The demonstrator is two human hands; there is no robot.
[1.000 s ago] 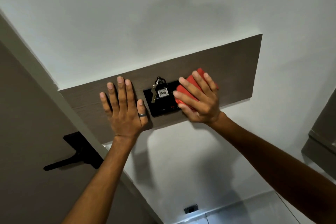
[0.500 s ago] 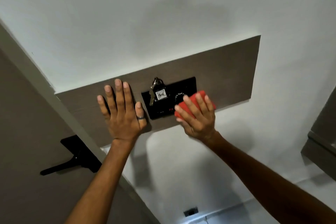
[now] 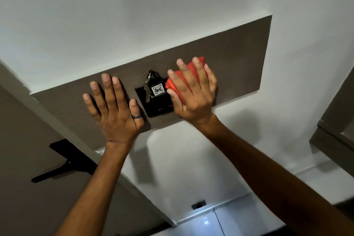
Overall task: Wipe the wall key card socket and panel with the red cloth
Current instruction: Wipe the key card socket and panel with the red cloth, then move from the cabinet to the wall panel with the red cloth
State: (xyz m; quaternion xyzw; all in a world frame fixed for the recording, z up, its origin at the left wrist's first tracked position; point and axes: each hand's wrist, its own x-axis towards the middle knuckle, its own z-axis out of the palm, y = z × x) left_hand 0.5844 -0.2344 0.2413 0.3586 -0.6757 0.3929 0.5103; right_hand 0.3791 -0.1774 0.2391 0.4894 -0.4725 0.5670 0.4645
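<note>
Single head-worn view, wide-angle, set close to the wall and tilted so the brown panel [image 3: 229, 48] runs slantwise across the middle. Both forearms enter from the bottom edge, hands near centre. Door handle [image 3: 63, 166] sits at lower left, floor at bottom right; no second view to share ground with.

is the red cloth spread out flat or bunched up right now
Bunched up. The red cloth shows as a folded wad with creases, mostly covered by the right hand pressing it against the wood panel.
</note>
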